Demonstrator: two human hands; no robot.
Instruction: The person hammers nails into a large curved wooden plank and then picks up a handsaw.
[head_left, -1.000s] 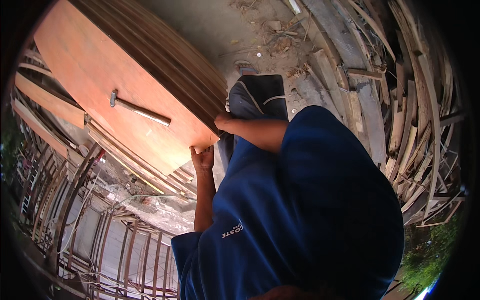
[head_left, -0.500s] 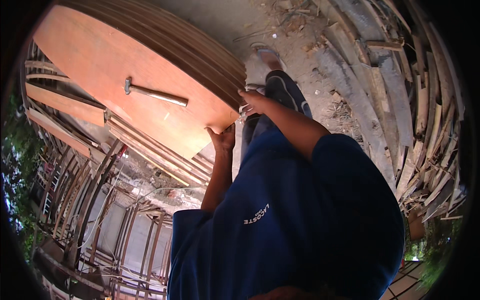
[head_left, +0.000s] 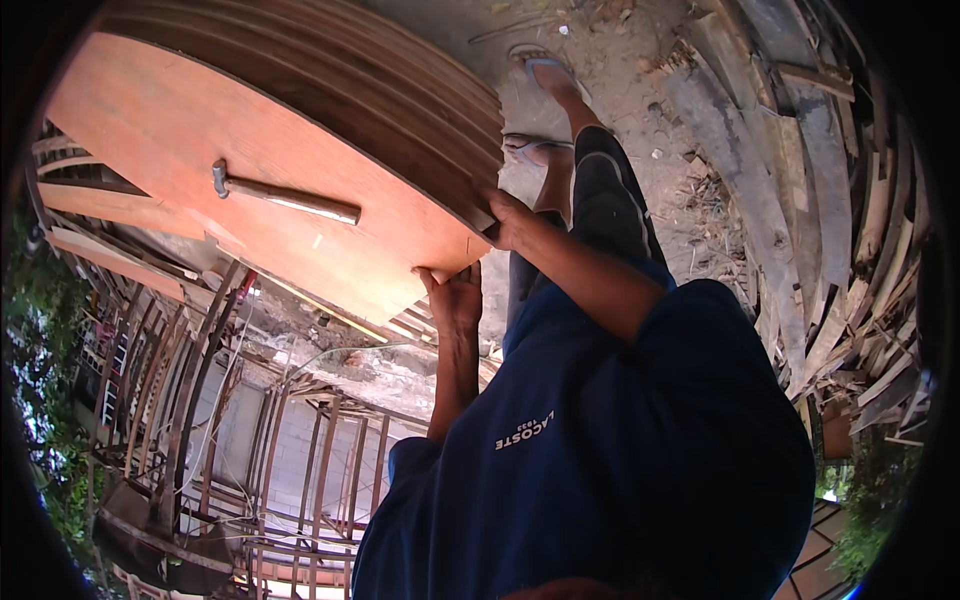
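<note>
A broad reddish plywood sheet (head_left: pixel 170 120) stretches away to the upper left, over brown planks. My left hand (head_left: pixel 457 303) grips its near end, thumb on top and fingers curled under the edge. Just beyond the sheet's corner, my right hand (head_left: pixel 510 218) is closed over the end of a brown plank (head_left: pixel 455 190); its fingertips are partly hidden. On the plywood lies a hammer (head_left: pixel 290 200) with a metal head and wooden handle, and neither hand touches it.
Several stacked brown planks (head_left: pixel 400 75) run along the sheet's far side. Weathered boards and scrap wood (head_left: pixel 740 170) are piled at the right. Rubble (head_left: pixel 690 200) litters the ground near my sandalled feet (head_left: pixel 545 150). Upright wooden frames (head_left: pixel 310 450) stand at the lower left.
My right hand has gone from the sheet's corner onto the plank end. The sheet covers more of the planks along its near-left side. My feet show further out, and the hammer still lies on the sheet.
</note>
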